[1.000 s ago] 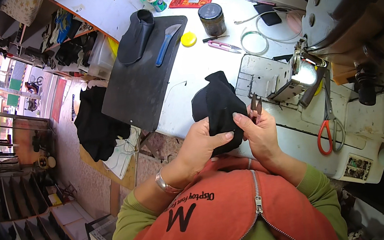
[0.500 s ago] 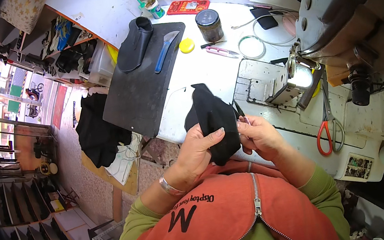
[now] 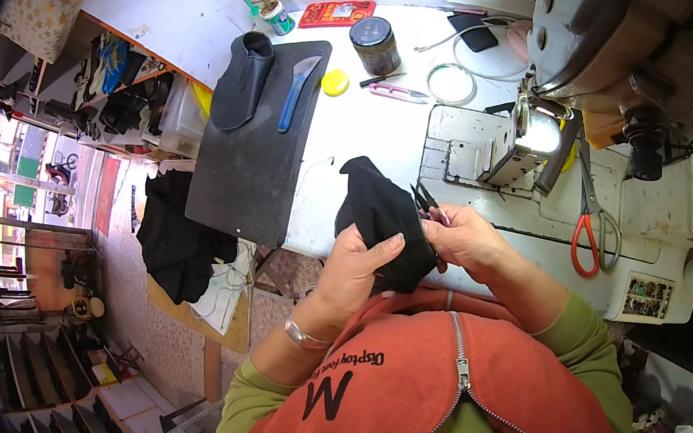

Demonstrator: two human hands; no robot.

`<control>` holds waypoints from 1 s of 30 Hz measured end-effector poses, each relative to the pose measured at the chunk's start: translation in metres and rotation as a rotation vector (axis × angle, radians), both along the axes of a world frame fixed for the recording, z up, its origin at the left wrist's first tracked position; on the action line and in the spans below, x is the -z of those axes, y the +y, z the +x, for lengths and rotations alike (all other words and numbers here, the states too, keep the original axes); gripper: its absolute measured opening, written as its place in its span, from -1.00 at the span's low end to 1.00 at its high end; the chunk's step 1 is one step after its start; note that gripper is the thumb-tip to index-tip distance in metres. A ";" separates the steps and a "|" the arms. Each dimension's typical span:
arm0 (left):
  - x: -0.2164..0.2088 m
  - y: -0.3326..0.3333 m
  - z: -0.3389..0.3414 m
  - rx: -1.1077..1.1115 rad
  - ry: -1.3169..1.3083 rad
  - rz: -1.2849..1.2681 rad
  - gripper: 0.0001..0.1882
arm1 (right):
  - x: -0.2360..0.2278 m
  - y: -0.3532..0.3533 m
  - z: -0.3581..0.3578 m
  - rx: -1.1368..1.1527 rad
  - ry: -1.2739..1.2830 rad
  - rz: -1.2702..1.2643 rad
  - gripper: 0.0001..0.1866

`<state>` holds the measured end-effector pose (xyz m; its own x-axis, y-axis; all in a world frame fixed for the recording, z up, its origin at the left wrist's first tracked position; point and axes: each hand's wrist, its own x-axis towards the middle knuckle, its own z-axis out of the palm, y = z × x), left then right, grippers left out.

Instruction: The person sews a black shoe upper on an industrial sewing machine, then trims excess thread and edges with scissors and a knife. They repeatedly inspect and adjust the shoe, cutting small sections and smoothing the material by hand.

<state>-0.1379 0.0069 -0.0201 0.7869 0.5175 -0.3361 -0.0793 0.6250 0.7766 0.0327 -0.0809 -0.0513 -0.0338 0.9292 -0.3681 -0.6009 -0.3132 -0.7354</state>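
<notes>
In front of my chest my left hand (image 3: pixel 359 261) grips a folded piece of black fabric (image 3: pixel 380 211), its thumb lying flat across the near part. My right hand (image 3: pixel 466 239) is closed at the fabric's right edge. From its fingers stick the two dark pointed blades of small thread snips (image 3: pixel 423 198), slightly apart, close beside the cloth. A bit of pink shows between the fingers; the rest of the snips is hidden in the hand. Part of the fabric's underside is covered by my left fingers.
A sewing machine (image 3: pixel 596 27) with a lit lamp stands right, with orange-handled scissors (image 3: pixel 590 225) on its bed. Behind lie a dark mat (image 3: pixel 245 169) bearing a blue-handled knife (image 3: pixel 294 103), a dark jar (image 3: pixel 374 44), and pink snips (image 3: pixel 397 91). Black cloth (image 3: pixel 180 241) hangs at left.
The fabric's upper tip has folded over to the left and the cloth is slightly turned. The snips' blades now show more clearly, spread apart by the fabric's edge. Both hands keep their hold.
</notes>
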 end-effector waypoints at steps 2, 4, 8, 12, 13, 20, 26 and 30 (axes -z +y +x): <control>0.000 -0.003 0.003 -0.012 0.059 0.089 -0.71 | 0.008 0.001 -0.001 0.025 -0.018 -0.004 -0.78; 0.002 -0.006 0.004 -0.012 0.108 0.209 -0.72 | 0.017 0.002 -0.002 0.033 -0.025 -0.023 -0.84; -0.009 -0.014 0.006 -0.133 0.133 0.162 -0.73 | 0.002 0.005 -0.015 0.254 -0.046 -0.027 -0.93; -0.007 -0.021 0.003 -0.190 0.148 0.287 -0.71 | -0.006 0.006 -0.020 0.325 -0.015 -0.018 -0.95; -0.006 -0.023 0.002 -0.199 0.154 0.357 -0.71 | -0.005 0.006 -0.020 0.332 -0.018 -0.018 -0.95; 0.000 -0.019 -0.005 -0.091 0.169 0.346 -0.71 | -0.003 0.008 -0.021 0.363 -0.113 -0.045 -0.92; 0.009 -0.020 0.013 -0.252 0.012 0.192 -0.73 | 0.003 0.005 -0.019 0.506 -0.455 0.086 -0.86; 0.003 -0.017 0.016 -0.265 0.019 0.229 -0.73 | 0.001 -0.010 -0.018 0.451 -0.663 0.187 -0.85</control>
